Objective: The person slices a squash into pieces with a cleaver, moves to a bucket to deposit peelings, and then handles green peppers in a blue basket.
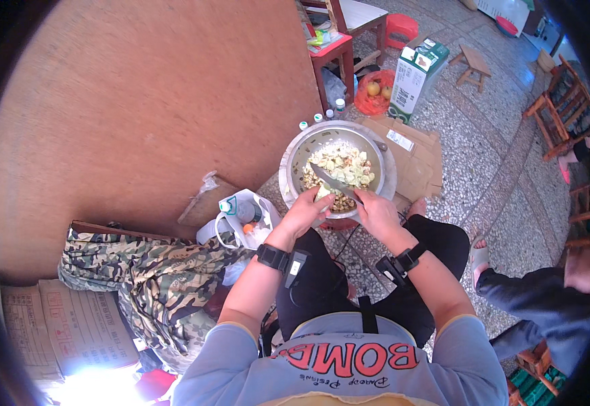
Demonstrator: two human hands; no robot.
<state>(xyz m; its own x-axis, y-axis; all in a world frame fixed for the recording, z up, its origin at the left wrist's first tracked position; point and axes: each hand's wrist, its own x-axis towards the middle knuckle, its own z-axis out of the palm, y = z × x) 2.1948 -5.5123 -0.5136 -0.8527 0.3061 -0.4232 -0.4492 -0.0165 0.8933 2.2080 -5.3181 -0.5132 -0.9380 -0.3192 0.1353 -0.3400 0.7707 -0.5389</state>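
A wide metal bowl [303,143] is in front of me, with chopped pale green and white vegetable pieces [346,157] and small brownish chunks [341,202] in it. Over its near edge, my left hand [303,212] is closed around a pale green vegetable piece [323,193]. My right hand [380,215] grips the handle of a knife [335,182]. The broad blade slants up to the left across the bowl, just above the left hand's piece. My right fingers hide most of the handle.
Several small white-capped bottles [339,107] stand behind the bowl. Flattened cardboard [420,157] lies to its right, near a green-and-white carton [411,84] and a red bag of round fruit [374,89]. A white bag [266,211] with bottles sits left. Another person's leg [535,304] is at right.
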